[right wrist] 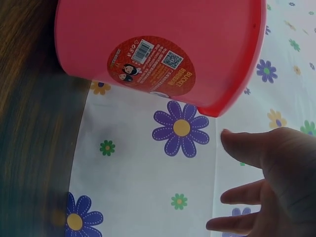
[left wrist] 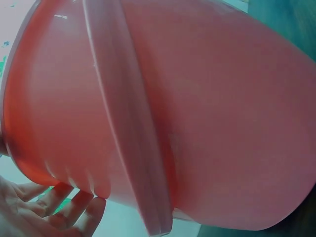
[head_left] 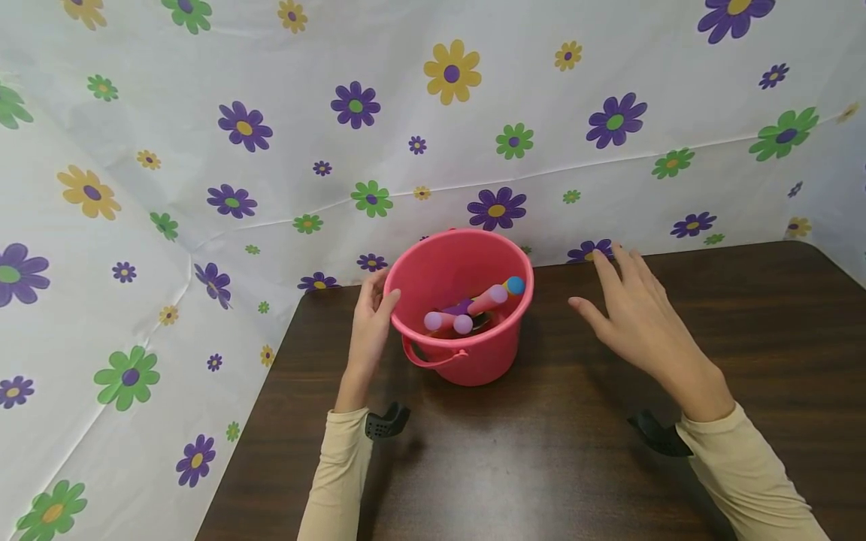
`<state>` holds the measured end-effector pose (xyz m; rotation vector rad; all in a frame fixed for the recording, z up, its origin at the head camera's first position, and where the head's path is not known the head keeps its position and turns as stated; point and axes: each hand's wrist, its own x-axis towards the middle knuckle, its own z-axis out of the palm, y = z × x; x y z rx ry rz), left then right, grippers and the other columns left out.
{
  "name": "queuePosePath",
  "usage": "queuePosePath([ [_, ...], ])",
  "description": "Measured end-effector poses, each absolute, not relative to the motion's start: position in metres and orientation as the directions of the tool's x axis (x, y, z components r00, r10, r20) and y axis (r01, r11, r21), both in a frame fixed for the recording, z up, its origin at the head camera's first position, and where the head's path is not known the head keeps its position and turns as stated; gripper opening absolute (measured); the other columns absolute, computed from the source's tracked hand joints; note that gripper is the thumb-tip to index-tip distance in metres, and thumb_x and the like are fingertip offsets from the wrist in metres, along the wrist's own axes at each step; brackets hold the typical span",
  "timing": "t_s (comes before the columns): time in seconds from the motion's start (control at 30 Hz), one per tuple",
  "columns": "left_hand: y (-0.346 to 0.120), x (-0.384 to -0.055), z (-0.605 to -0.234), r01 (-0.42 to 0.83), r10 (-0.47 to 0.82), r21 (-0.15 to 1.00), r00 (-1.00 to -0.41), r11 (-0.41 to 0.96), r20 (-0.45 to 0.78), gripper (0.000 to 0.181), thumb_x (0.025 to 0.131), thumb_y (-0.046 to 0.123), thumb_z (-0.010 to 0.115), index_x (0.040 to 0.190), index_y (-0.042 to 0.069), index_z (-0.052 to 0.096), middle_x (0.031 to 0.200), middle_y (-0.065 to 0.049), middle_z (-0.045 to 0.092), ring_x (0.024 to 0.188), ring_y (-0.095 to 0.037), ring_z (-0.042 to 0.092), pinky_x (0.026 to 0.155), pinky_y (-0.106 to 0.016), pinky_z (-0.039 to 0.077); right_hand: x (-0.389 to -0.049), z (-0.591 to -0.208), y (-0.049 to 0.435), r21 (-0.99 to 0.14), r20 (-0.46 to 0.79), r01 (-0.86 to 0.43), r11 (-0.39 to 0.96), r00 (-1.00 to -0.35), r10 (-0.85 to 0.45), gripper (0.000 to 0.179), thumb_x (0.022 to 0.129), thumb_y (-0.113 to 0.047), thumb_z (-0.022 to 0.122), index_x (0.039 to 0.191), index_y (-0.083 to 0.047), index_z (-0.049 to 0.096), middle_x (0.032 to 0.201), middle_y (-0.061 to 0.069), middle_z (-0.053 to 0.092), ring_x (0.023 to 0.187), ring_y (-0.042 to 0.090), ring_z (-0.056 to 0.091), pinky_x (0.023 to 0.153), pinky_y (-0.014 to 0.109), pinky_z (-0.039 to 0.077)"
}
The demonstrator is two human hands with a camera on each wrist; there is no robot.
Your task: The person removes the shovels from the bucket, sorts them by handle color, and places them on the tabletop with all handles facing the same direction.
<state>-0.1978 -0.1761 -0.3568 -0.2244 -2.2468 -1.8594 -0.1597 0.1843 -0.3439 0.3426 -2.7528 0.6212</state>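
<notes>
A pink plastic bucket (head_left: 473, 361) stands near the table's back edge, its pink handle (head_left: 433, 362) hanging down at the front left. My left hand (head_left: 369, 319) holds its left rim, thumb at the edge and fingers along the outer wall, as the left wrist view shows. Inside lie pink sticks with lilac round ends (head_left: 489, 299), a blue ball-like end (head_left: 515, 285) and something purple (head_left: 458, 307), partly hidden by the wall. My right hand (head_left: 639, 323) is in the air right of the bucket, fingers spread and holding nothing.
The dark wood table (head_left: 575, 466) reaches back to a white flower-print sheet (head_left: 406, 45) hanging behind and at the left. A red oval label (right wrist: 151, 65) is on the bucket's side. Black wrist mounts (head_left: 388, 422) show at both sleeves.
</notes>
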Motion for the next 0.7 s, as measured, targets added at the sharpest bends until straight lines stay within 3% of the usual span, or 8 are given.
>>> queuePosePath([
  [0.17, -0.175, -0.197, -0.359, 0.246, -0.021, 0.95, -0.967, 0.191, 0.255, 0.053, 0.103, 0.014, 0.057, 0.153, 0.004, 0.042, 0.152, -0.014, 0.049, 0.136, -0.031, 0.051, 0.109, -0.047, 0.048, -0.158, -0.343, 0.179, -0.382, 0.41, -0.33, 0.863, -0.897, -0.162, 0.073, 0.097, -0.029, 0.071, 0.15, 0.011, 0.041, 0.15, 0.038, 0.041, 0.136, 0.058, 0.04, 0.103, 0.074, 0.039],
  [0.53, -0.176, -0.199, -0.363, 0.25, -0.025, 0.944, -0.965, 0.216, 0.261, 0.053, 0.103, 0.012, 0.056, 0.154, 0.007, 0.041, 0.15, -0.011, 0.05, 0.134, -0.028, 0.054, 0.106, -0.043, 0.051, -0.151, -0.333, 0.161, -0.476, 0.552, -0.425, 0.77, -0.826, -0.114, 0.054, 0.096, -0.019, 0.072, 0.14, 0.007, 0.056, 0.139, 0.031, 0.057, 0.13, 0.051, 0.052, 0.1, 0.07, 0.045],
  [0.7, -0.175, -0.198, -0.363, 0.249, -0.028, 0.938, -0.964, 0.24, 0.263, 0.053, 0.103, 0.013, 0.056, 0.154, 0.008, 0.041, 0.15, -0.011, 0.051, 0.133, -0.027, 0.055, 0.105, -0.044, 0.051, -0.146, -0.326, 0.147, -0.505, 0.631, -0.514, 0.693, -0.768, -0.11, 0.046, 0.091, -0.008, 0.077, 0.132, 0.007, 0.063, 0.128, 0.027, 0.066, 0.118, 0.044, 0.063, 0.091, 0.063, 0.055],
])
